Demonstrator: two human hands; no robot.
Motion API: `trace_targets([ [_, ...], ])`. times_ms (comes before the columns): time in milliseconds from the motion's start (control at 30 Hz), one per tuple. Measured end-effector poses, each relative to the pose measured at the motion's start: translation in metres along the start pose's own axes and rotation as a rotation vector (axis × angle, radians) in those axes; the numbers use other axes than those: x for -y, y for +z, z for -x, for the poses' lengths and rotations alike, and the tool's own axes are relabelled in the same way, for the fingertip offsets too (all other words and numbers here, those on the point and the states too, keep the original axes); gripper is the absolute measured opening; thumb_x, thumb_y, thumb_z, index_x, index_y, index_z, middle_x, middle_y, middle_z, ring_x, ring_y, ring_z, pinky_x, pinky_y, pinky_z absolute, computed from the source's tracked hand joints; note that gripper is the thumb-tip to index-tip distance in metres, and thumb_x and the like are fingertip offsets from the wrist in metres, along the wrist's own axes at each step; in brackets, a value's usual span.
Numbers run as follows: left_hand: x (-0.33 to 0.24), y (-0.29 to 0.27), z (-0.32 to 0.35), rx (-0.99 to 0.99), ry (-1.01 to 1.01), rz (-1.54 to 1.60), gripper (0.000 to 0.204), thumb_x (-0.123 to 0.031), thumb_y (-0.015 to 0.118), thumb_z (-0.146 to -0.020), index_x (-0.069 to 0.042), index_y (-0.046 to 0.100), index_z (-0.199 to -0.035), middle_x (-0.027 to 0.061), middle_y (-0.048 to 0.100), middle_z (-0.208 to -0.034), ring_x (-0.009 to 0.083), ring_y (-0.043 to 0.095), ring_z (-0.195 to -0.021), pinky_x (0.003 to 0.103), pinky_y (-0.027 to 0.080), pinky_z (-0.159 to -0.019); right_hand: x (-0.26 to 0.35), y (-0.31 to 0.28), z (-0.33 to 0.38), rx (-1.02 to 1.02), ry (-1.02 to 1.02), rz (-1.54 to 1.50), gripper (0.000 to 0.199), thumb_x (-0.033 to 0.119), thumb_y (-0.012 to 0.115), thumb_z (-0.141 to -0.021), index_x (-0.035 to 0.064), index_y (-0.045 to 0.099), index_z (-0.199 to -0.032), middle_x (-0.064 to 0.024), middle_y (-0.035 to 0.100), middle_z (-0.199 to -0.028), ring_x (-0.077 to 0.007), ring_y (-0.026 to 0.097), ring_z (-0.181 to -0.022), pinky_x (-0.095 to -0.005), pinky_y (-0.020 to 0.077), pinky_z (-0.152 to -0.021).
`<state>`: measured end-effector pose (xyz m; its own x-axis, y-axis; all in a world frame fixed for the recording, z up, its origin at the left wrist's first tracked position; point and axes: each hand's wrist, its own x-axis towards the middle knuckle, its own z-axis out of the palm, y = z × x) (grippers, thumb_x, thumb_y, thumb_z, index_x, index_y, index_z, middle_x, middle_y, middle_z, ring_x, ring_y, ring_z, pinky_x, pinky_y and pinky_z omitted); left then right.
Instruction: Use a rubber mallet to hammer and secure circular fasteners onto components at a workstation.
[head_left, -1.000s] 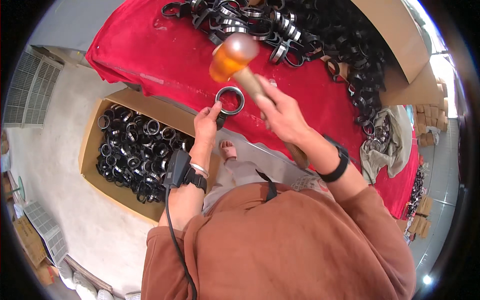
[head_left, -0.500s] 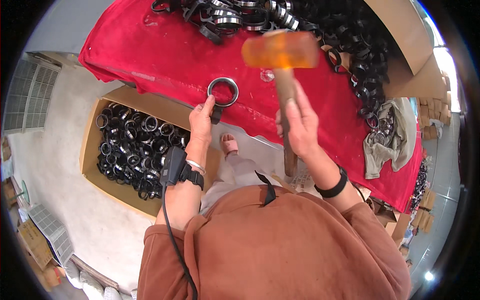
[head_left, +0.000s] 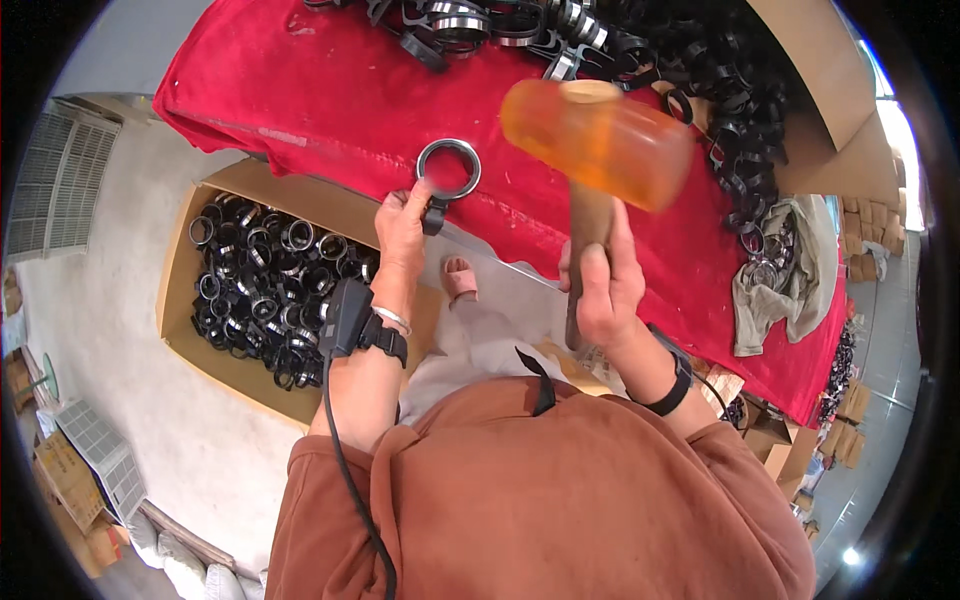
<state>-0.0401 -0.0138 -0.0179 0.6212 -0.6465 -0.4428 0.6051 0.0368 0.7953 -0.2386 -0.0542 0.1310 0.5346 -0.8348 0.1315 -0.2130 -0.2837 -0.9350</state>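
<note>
My left hand (head_left: 402, 228) pinches a round ring clamp (head_left: 432, 218) by its black tab, near the front edge of the red-covered table (head_left: 330, 110). The clamp's silver-rimmed ring lies over the red cloth. In my right hand (head_left: 608, 285) is a mallet (head_left: 600, 140) with an amber, see-through head and a wooden handle. Its head is raised above the cloth to the right of the ring, apart from it and slightly blurred. The fingers of my right hand wrap round the handle.
An open cardboard box (head_left: 262, 385) full of black and silver rings stands on the floor at my left. More such rings (head_left: 730, 130) are heaped at the table's far side and right. A grey-green cloth (head_left: 790, 290) with rings lies at the right edge.
The mallet's head has moved right and tilted, its right end now lower, and my right hand has come slightly nearer me. My left hand and the ring clamp have hardly moved.
</note>
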Motion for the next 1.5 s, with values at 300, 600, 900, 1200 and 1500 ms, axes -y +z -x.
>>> trace_targets([
  [300, -0.006, -0.016, 0.01, 0.034, 0.023, -0.096, 0.028, -0.026, 0.068, -0.081, 0.001, 0.058, -0.084, 0.0027, 0.057, -0.077, 0.009, 0.05, -0.07, 0.024, 0.039, -0.064, -0.043, -0.006, 0.032, 0.217, 0.163, 0.212, 0.053, 0.011, 0.043, -0.091, 0.0089, 0.027, -0.141, -0.0039, 0.053, -0.071, -0.0106, 0.051, -0.057, -0.0247, 0.0454, -0.055],
  [600, -0.075, -0.179, 0.039, -0.217, 0.441, -1.401, 0.023, -0.015, 0.061, -0.084, 0.005, 0.061, -0.092, 0.0124, 0.06, -0.083, 0.0192, 0.056, -0.08, 0.032, 0.045, -0.071, -0.039, -0.078, 0.032, 0.009, 0.377, 0.077, 0.051, 0.013, 0.046, -0.091, 0.0102, 0.033, -0.139, -0.0025, 0.052, -0.065, -0.0087, 0.05, -0.055, -0.025, 0.0452, -0.054],
  [900, -0.101, 0.197, -0.037, 0.313, 1.203, -1.143, 0.014, -0.013, 0.064, -0.079, -0.003, 0.058, -0.088, 0.0125, 0.06, -0.088, 0.0309, 0.059, -0.082, 0.037, 0.048, -0.07, -0.085, -0.097, 0.016, -0.14, 0.528, -0.064, 0.047, 0.016, 0.045, -0.092, 0.0081, 0.034, -0.137, -0.0017, 0.051, -0.065, -0.0076, 0.049, -0.052, -0.0235, 0.0441, -0.049],
  [1200, -0.079, 0.303, -0.108, 0.582, 1.085, -1.971, 0.02, -0.013, 0.045, -0.086, -0.007, 0.053, -0.103, 0.0151, 0.063, -0.095, 0.0303, 0.066, -0.082, 0.041, 0.053, -0.066, -0.093, -0.096, 0.02, -0.114, 0.478, 0.132, 0.046, 0.021, 0.047, -0.09, 0.006, 0.037, -0.133, -0.0155, 0.058, -0.075, -0.0222, 0.061, -0.071, -0.0335, 0.0479, -0.068],
  [1500, -0.14, 0.17, -0.08, 0.297, 0.193, -1.288, 0.028, -0.014, 0.058, -0.079, 0.008, 0.052, -0.095, 0.019, 0.061, -0.081, 0.0316, 0.065, -0.071, 0.04, 0.054, -0.06, -0.093, -0.092, 0.019, -0.146, 0.501, 0.058, 0.043, 0.02, 0.048, -0.092, 0.0051, 0.04, -0.132, -0.0061, 0.055, -0.065, -0.012, 0.054, -0.057, -0.0281, 0.0457, -0.053],
])
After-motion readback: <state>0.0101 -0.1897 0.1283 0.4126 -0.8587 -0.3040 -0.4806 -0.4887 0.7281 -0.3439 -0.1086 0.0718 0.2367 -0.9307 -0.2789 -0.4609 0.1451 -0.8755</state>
